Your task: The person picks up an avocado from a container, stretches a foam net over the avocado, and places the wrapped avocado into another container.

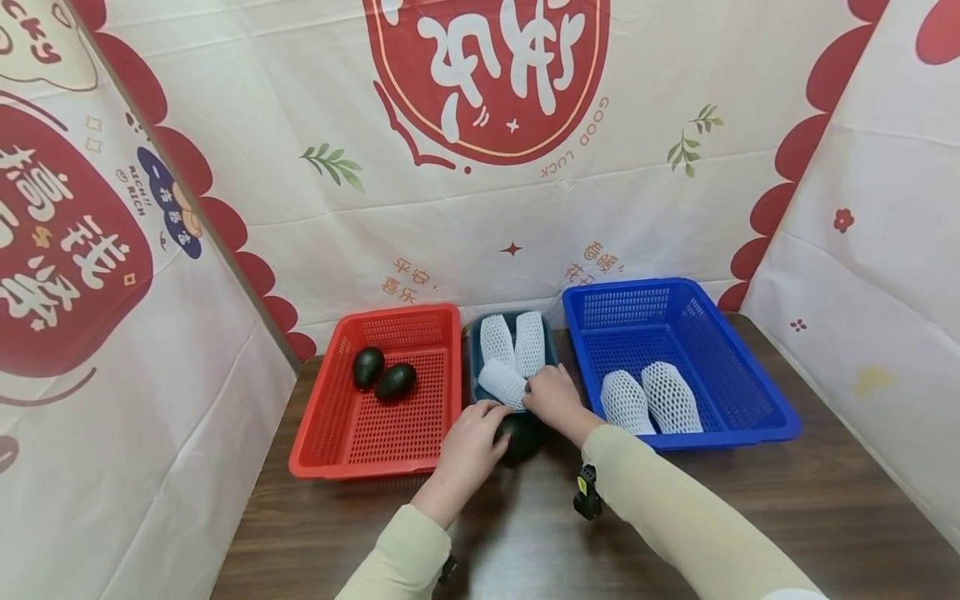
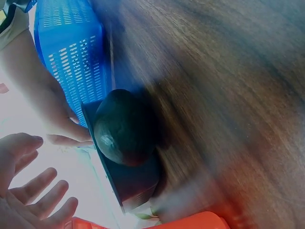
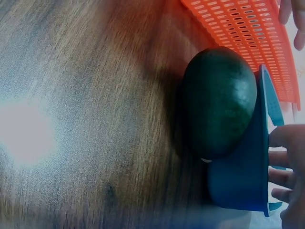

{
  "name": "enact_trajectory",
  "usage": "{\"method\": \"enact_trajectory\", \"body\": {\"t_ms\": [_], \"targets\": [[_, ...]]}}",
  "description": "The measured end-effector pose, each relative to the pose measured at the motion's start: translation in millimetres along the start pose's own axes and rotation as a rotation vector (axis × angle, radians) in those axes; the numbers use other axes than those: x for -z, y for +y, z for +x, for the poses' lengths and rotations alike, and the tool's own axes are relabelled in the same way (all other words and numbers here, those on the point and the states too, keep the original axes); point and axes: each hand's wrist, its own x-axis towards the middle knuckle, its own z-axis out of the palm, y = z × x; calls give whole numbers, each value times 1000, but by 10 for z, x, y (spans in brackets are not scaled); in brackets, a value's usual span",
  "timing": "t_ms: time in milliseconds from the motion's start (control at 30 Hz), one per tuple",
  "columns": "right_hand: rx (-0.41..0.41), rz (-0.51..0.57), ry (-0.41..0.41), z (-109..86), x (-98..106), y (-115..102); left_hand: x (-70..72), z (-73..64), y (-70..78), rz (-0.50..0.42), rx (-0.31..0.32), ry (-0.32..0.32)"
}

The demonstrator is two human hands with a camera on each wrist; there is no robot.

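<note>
A dark green avocado (image 1: 521, 437) lies on the table against the front of a small teal basket (image 1: 477, 392). My left hand (image 1: 468, 442) hovers beside it; the left wrist view shows these fingers (image 2: 50, 191) spread and apart from the avocado (image 2: 125, 128). My right hand (image 1: 555, 398) reaches over the teal basket's rim and pinches the end of a white foam net sleeve (image 1: 502, 383). In the right wrist view its fingertips pass behind the rim and are hidden. Two more foam net sleeves (image 1: 530, 343) lie at the back of that basket.
On the left stands a red basket (image 1: 303, 442) with two avocados (image 1: 395, 382) in it. A blue basket (image 1: 757, 392) on the right contains two net-covered pieces (image 1: 670, 398). Printed cloth (image 1: 465, 217) hangs behind the wooden table (image 1: 525, 542) and along both sides.
</note>
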Motion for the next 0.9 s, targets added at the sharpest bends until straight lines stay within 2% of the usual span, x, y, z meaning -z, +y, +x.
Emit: {"method": "enact_trajectory", "body": {"t_ms": [167,267,400,500,567,667,733,800,900], "targets": [[-31,158,114,-15,89,0,-4,3,-13,-14,26,-16],[-3,252,181,-39,142,26,0,9,-19,-15,38,-20],[50,316,237,-79,211,86,6,8,-26,1,36,-15],[80,339,241,-122,289,110,20,8,-33,21,20,25],[101,348,235,-154,356,106,37,12,-39,41,3,74],[150,342,228,-219,449,87,66,25,-44,90,-41,152],[193,330,233,-268,498,76,81,41,-48,132,-75,180],[224,325,233,-316,532,65,97,55,-49,163,-99,180],[251,342,222,-392,576,36,113,71,-47,188,-103,140]]}}
